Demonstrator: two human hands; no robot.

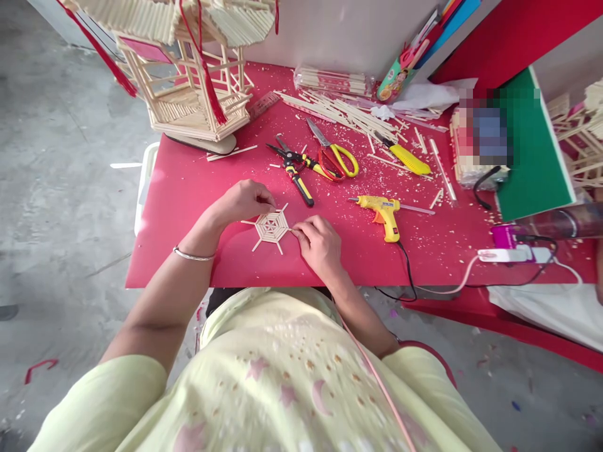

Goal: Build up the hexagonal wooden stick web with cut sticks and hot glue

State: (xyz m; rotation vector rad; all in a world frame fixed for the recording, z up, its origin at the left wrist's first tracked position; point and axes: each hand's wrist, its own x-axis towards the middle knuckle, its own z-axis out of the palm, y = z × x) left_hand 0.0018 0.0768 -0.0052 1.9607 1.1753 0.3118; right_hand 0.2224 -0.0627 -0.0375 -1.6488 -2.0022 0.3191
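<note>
A small flat hexagonal web of thin wooden sticks (272, 226), with spokes poking out past its rim, lies on the red table near the front edge. My left hand (247, 201) reaches over its upper left side, fingers closed at the rim and covering a spoke there. With thumb and forefinger, my right hand (320, 243) pinches the end of the right-hand spoke. Beyond the hands rest black-and-yellow cutting pliers (298, 179) and scissors with red and yellow handles (336, 157). Right of my right hand lies a yellow glue gun (387, 216) with a glue stick in its back.
A stick-built pavilion model (198, 81) with red tassels stands at the back left. Loose sticks (339, 113) and shavings litter the back, beside a yellow utility knife (409, 158). A white power strip (513, 254) with cables sits at the right; a green board (532, 147) leans behind it.
</note>
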